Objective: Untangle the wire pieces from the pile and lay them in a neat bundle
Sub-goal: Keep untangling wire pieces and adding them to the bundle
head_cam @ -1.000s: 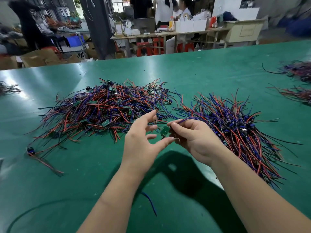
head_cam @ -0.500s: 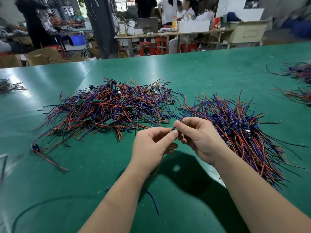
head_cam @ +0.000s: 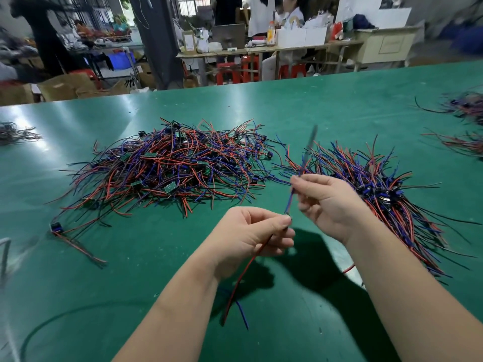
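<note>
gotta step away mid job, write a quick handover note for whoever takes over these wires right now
Left hand: pinching one wire piece low, its red and blue tails hanging below.
Right hand: pinching the same piece higher up, pulling it straight.
Tangled pile: on the green table, left of the hands, still large.
Neat bundle: right of the hands, already sizeable.
Left: lay this piece on the bundle, then keep working through the pile.
</note>
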Tool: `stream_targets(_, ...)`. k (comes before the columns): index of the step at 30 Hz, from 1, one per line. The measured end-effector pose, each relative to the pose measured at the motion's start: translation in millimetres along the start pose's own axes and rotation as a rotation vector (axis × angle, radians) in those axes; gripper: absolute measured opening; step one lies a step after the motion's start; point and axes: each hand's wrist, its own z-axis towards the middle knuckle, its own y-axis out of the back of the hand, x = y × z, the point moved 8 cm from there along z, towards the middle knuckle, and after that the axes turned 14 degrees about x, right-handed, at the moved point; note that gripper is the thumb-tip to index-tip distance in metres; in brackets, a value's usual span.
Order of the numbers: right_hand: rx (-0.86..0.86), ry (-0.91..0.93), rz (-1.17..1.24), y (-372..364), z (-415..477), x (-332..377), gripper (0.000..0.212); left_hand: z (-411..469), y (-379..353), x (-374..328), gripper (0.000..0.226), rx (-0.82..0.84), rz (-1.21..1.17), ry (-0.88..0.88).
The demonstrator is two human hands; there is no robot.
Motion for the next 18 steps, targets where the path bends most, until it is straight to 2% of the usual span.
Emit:
stream_targets(5, -0.2, 0.016, 0.142, 42.1, -6.4, 17.6, 0.015, -2.0, -20.5, 11.9, 0.012, 0.218, 0.064, 0.122)
stream_targets(11, -0.269, 0.086, 0.316, 50.7, -5.4, 19.3, 0.024, -3.6, -14.5, 10.4, 0.019, 0.177, 0.204, 0.127)
stream_targets(16, -0.163, 0.11, 0.432, 48.1, -2.5, 21.9, 0.039, -1.2, -14.5, 0.4, 0.006, 0.161, -0.028, 0.019)
stream_targets(18, -0.097, 0.046, 0.39, 38.8, -0.7, 15.2, 0.036, -0.3, -12.1, -5.5, 0.008, 0.115, -0.163, -0.016)
